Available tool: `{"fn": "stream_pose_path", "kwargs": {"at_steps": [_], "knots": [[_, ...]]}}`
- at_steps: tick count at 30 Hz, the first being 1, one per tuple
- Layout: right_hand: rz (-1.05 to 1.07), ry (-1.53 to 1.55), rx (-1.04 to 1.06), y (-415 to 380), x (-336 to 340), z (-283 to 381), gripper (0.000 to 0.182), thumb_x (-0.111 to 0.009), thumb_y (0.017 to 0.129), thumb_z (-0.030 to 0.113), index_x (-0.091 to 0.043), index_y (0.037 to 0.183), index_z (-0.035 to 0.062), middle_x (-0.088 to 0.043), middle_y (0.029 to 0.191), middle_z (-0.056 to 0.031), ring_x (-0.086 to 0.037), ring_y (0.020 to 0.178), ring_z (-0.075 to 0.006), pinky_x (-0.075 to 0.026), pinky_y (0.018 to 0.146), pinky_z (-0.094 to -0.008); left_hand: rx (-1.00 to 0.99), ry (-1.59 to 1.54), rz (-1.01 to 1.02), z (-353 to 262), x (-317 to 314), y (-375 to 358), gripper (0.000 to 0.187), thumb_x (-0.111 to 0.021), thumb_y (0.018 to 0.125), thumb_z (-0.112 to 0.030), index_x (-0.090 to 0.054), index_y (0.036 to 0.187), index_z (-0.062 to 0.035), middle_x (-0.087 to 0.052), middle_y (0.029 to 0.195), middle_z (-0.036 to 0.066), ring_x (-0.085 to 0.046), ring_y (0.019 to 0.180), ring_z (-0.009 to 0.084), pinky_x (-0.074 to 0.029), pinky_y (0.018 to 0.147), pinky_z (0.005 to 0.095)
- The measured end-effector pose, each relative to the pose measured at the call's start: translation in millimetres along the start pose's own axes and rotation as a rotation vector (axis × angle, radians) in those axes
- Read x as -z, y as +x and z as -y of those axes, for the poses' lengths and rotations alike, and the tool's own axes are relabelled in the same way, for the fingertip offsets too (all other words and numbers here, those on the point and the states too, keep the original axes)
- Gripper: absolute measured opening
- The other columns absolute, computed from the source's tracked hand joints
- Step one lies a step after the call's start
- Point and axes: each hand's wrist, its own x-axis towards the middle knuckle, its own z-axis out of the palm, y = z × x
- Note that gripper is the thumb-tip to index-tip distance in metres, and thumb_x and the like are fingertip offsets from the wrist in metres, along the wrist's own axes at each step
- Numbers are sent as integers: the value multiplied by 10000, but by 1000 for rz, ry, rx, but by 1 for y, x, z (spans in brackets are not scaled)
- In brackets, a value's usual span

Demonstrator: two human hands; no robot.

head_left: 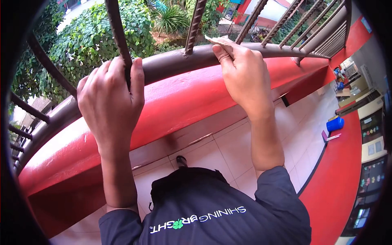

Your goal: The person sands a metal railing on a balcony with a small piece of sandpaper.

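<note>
Sandpaper (pixel 220 41), a small tan scrap, lies pressed against the top of the brown rail (pixel 171 63), just right of one upright bar (pixel 195 24). Around it stand more rusty bars; another bar (pixel 119 36) rises at the left, and beyond the railing grow green bushes (pixel 94 32). Below the rail runs a red ledge (pixel 179 102), then pale floor tiles (pixel 232 151), with a blue container (pixel 335 123) well apart at the right.

The right hand (pixel 245 77) is curled nearly closed, its fingers pinning the sandpaper to the rail. The left hand (pixel 108 100) is wrapped closed around the left bar, where that bar meets the rail.

The rail's long axis runs left to right across the view, curving with the lens; the bars stand upright from it.
</note>
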Motion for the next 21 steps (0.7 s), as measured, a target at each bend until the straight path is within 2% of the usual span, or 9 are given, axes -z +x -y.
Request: {"fn": "stream_pose_path", "kwargs": {"at_steps": [3,4,7,10,12,15,16,19,21], "knots": [[48,-55,-56,7,6,-6,358,-561,1040,443,-783,1133,177,-742,893,-203,-712,899,-437,-570,764,-523,-41,-20,-38,6,-2,-1,438,-565,1021,-411,-652,782,-54,-682,775,129,-678,777,327,-493,772,442],[-15,66,53,19,-4,-34,371,-552,1040,464,-790,1138,197,-747,906,-202,-712,918,-440,-565,784,-530,-50,-36,-48,9,-3,-3,445,-568,1018,-415,-646,772,-53,-684,770,130,-682,775,325,-496,773,441],[-11,-107,-12,-3,2,-6,324,-571,1041,418,-794,1131,201,-749,915,-197,-709,924,-442,-564,776,-506,-70,-26,-65,13,-6,-4,464,-567,1010,-428,-679,762,-52,-698,746,142,-700,748,319,-510,757,453],[-67,64,14,-33,14,10,289,-586,1044,327,-793,1100,133,-736,900,-227,-711,900,-437,-557,757,-485,-58,-41,-85,13,-9,-5,465,-551,1018,-432,-690,782,-55,-708,761,142,-706,762,325,-513,766,459],[-396,125,-157,-50,9,-16,278,-582,1044,236,-759,1119,35,-763,941,-214,-740,902,-381,-551,747,-432,-53,-46,-81,15,-11,-6,467,-534,1029,-436,-696,809,-57,-716,787,142,-708,786,332,-515,781,466],[-581,1101,-531,-37,-6,-79,325,-483,1056,125,-605,1290,-64,-720,1142,-183,-726,1074,-310,-580,885,-378,-79,-46,-169,16,-16,-6,451,-593,982,-427,-702,738,-64,-707,712,129,-708,703,295,-510,720,447],[-595,1096,-524,-31,-12,-104,325,-483,1056,125,-605,1290,-64,-720,1142,-183,-726,1074,-310,-580,885,-378,-85,-57,-178,16,-16,-6,451,-593,982,-427,-702,738,-64,-707,712,129,-708,703,295,-510,720,447],[-498,1772,-708,-2,-18,-150,391,-307,1034,68,-559,1282,-99,-719,1159,-240,-732,1048,-348,-550,1037,-458,-77,-52,-148,15,-13,-6,443,-589,986,-429,-697,754,-68,-706,718,125,-703,701,296,-505,721,447],[-520,1955,-785,17,-17,-171,408,-284,1024,70,-568,1266,-94,-725,1149,-245,-732,1046,-353,-527,1056,-485,-78,-48,-144,16,-13,-7,438,-586,988,-428,-697,764,-69,-705,721,123,-703,708,295,-504,723,447]]}}
